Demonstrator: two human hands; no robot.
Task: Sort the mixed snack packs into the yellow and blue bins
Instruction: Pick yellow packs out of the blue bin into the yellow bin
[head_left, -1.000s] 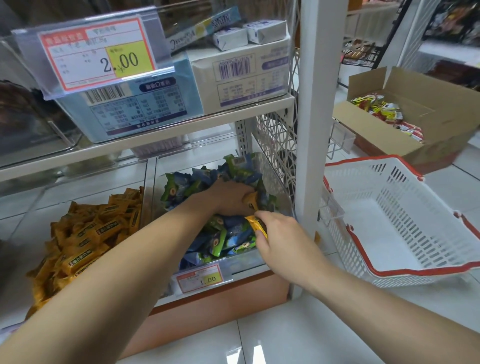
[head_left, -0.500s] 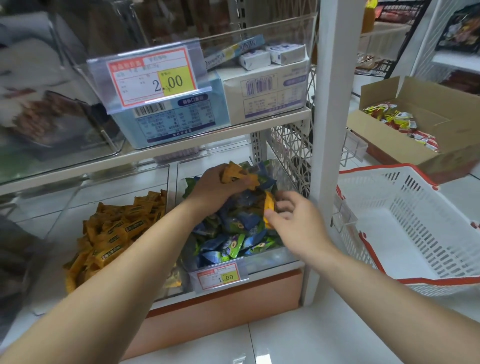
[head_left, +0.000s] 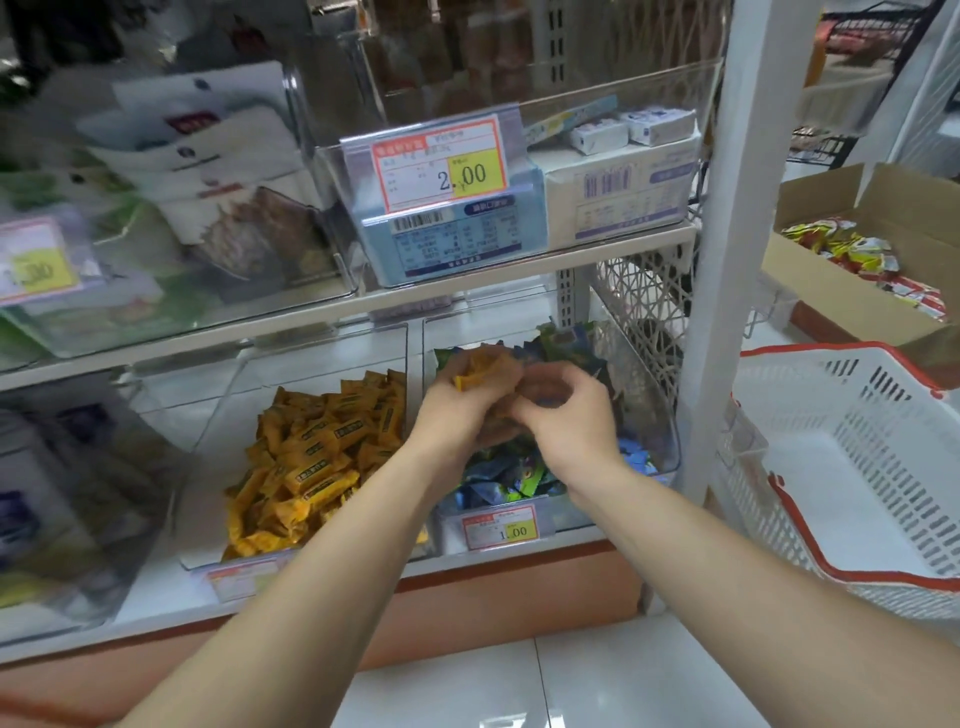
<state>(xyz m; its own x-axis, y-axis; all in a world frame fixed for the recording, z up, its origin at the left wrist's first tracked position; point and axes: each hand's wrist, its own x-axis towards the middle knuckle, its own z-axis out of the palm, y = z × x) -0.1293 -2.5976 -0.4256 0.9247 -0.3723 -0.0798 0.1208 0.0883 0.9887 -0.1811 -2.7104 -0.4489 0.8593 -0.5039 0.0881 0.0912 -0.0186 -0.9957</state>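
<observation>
Head view: the left hand (head_left: 457, 410) clenches a bunch of yellow packs (head_left: 485, 366) just above the blue bin (head_left: 657, 415), separate from the blue packs (head_left: 498, 478) beneath the fingers. The right hand (head_left: 571, 415) touches the left, fingers curled; blur hides whether they pinch a pack. Judged purpose: collecting strays in one hand. The yellow bin (head_left: 208, 441) lies left of the fingers
</observation>
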